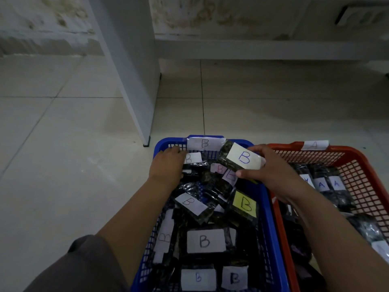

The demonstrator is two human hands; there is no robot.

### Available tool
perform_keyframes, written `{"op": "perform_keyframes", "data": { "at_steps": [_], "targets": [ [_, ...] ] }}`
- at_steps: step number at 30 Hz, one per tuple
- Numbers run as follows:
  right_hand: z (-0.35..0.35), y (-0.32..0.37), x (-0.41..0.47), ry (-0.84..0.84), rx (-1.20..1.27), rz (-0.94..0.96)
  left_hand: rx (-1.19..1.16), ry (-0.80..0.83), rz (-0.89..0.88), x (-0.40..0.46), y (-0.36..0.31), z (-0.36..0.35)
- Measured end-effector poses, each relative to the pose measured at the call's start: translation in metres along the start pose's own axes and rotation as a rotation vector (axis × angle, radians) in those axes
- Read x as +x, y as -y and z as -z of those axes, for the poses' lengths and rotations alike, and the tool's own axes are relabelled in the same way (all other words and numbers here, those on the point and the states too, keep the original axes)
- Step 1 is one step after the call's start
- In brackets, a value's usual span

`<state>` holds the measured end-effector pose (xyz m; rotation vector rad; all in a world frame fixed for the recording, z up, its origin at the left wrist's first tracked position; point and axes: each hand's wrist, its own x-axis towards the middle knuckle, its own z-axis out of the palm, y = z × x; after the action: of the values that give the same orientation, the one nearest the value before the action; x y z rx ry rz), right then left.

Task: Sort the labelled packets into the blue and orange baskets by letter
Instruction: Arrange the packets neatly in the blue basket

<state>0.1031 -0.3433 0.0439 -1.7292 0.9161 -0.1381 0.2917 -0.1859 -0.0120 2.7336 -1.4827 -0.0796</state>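
- Blue basket on the left carries a B tag on its far rim and is filled with dark packets, every readable label a B.
- Orange basket on the right, touching the blue one, has an A tag on its far rim; the few readable labels inside say A.
- Right hand holds a B packet above the far part of the blue basket, fingers and thumb pinching its right end.
- Left hand reaches into the far left corner of the blue basket; its fingers are hidden against the packets, so I cannot tell whether they grip anything.
- Judging by the full baskets and no loose packets on the floor in view, sorting looks nearly done; the held B packet has yet to be set down in the blue basket.
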Motion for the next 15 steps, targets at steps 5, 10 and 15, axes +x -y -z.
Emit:
{"op": "perform_keyframes", "data": {
  "at_steps": [5,10,15],
  "targets": [
    [0.004,0.002,0.008,-0.193,-0.255,0.185,-0.589,0.034,0.091,-0.013,-0.05,0.001],
    [0.015,0.0,0.005,-0.296,-0.35,0.27,-0.66,0.132,-0.039,-0.014,-0.09,-0.006],
    [0.024,-0.005,0.002,-0.236,-0.309,0.292,-0.469,0.306,-0.054,-0.002,-0.078,-0.007]
  ]
}}
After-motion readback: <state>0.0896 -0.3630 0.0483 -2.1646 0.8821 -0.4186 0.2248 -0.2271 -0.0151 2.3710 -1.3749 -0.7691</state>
